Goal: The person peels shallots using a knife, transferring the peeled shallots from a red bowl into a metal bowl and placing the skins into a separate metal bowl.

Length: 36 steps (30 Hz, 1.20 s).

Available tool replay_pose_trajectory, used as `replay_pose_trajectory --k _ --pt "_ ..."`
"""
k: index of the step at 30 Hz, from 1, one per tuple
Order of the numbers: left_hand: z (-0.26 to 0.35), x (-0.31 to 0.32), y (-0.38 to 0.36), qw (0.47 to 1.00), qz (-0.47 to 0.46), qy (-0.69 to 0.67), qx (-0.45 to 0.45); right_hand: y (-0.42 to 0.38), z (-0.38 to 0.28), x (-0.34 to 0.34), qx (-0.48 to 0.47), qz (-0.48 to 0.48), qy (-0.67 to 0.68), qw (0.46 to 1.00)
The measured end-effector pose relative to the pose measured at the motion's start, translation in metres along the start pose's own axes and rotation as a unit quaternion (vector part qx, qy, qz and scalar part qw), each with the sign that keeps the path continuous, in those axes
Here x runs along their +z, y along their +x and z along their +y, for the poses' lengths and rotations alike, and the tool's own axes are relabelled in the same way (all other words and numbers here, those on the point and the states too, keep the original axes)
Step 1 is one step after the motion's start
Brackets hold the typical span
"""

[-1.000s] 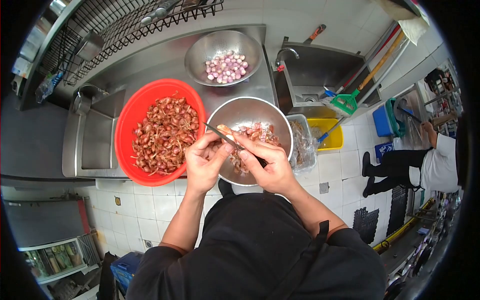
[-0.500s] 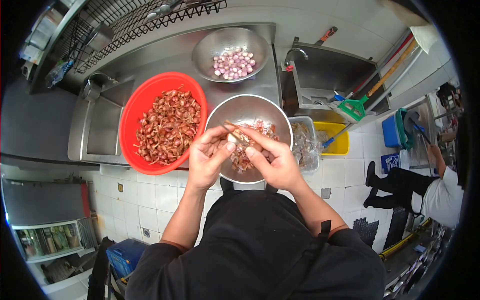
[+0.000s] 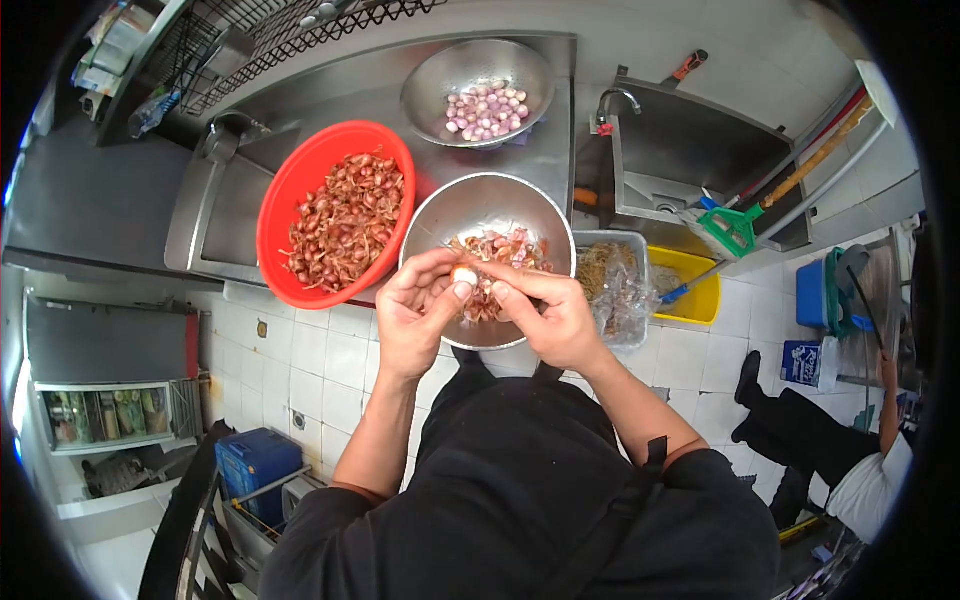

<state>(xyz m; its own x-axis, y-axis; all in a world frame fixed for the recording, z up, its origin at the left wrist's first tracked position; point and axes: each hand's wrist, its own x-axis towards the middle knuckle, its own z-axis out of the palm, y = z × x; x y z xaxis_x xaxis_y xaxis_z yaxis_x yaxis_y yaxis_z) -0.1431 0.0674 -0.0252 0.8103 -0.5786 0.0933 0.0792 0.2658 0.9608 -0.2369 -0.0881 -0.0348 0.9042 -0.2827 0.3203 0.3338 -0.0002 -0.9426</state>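
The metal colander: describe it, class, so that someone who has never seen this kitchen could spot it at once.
On the steel counter, find the wide red basin of unpeeled shallots. Farther back and to the right sits the metal colander. Unlike the nearer metal bowl of peelings, it holds pale pink-and-white peeled shallots.

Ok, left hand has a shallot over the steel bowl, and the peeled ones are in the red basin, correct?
Not quite: the peeled shallots are in the metal colander, not the red basin, as the head view shows. The left hand does have a shallot over the steel bowl.
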Motion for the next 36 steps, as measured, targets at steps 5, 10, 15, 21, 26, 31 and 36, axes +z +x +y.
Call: replay_pose_trajectory --k 5,10,15,21,26,31,36 --pt "-0.001 -0.001 -0.003 0.995 -0.012 -0.097 -0.027 -0.004 -0.002 -0.006 0.108 -0.017 0.105 0.988" --pt "-0.005 -0.009 0.005 0.983 -0.041 -0.162 -0.077 -0.002 0.001 -0.003 0.105 -0.007 0.103 0.989" --pt "-0.011 -0.021 0.013 0.995 -0.036 -0.084 -0.031 0.002 0.018 0.005 0.080 0.077 0.017 0.994" --pt "-0.013 -0.044 0.024 0.994 -0.046 -0.093 -0.045 0.016 -0.011 0.023 0.108 -0.004 -0.055 0.993" --pt "-0.014 -0.068 0.044 0.995 -0.076 -0.062 -0.033 0.029 0.016 0.057 -0.050 0.069 -0.166 0.983" --pt "-0.021 -0.095 0.062 0.990 -0.124 -0.050 -0.042 0.039 0.018 0.076 0.034 0.097 -0.195 0.975" --pt "-0.013 -0.100 0.076 0.977 -0.135 -0.138 -0.089 0.043 0.014 0.092 0.161 0.181 -0.059 0.968"
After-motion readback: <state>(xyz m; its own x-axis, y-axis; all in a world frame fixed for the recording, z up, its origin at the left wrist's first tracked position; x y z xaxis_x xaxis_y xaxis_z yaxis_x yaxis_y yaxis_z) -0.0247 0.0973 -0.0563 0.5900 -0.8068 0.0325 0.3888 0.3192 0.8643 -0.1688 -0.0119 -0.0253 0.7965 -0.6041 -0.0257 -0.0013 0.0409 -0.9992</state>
